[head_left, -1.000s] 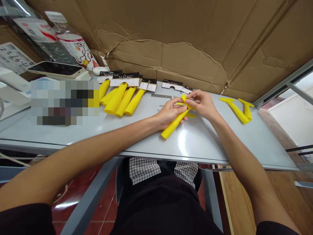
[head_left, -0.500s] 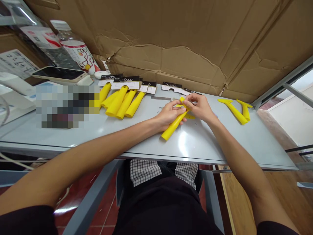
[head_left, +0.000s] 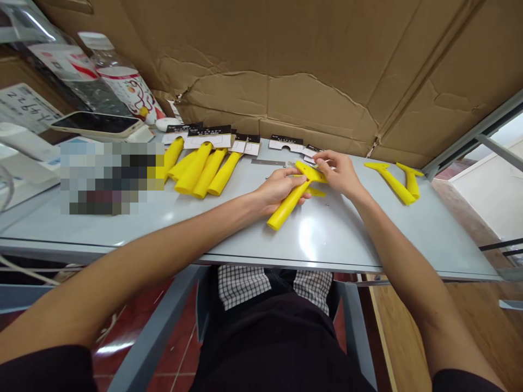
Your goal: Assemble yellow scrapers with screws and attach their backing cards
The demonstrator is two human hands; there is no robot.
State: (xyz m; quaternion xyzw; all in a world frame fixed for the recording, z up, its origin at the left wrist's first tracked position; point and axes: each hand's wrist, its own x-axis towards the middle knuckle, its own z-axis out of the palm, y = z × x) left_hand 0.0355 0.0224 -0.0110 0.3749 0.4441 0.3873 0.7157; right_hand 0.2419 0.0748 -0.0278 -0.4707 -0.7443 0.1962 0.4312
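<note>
Brown cardboard [head_left: 318, 49] stands like a wall behind the shiny pale grey counter [head_left: 441, 228]. On my left lies a bunch of yellow plastic handles [head_left: 194, 171] with black and white paper cards [head_left: 208, 136] at their tops. On my right, well apart, lie two yellow plastic pieces with wide tops [head_left: 395, 186]. I can't tell if those are finished. My left grip [head_left: 278, 190] is closed around the yellow plastic T-shaped handle [head_left: 291, 202], tilted over the counter's middle. My right grip [head_left: 341, 171] is bent by the right end of its top; I can't tell if it pinches anything. A thin grey metal strip [head_left: 267, 163] lies behind my left grip. I think this handle is only part done, because a flat yellow plastic piece [head_left: 317, 193] and a tiny shiny metal bit [head_left: 327, 206] lie loose near it.
</note>
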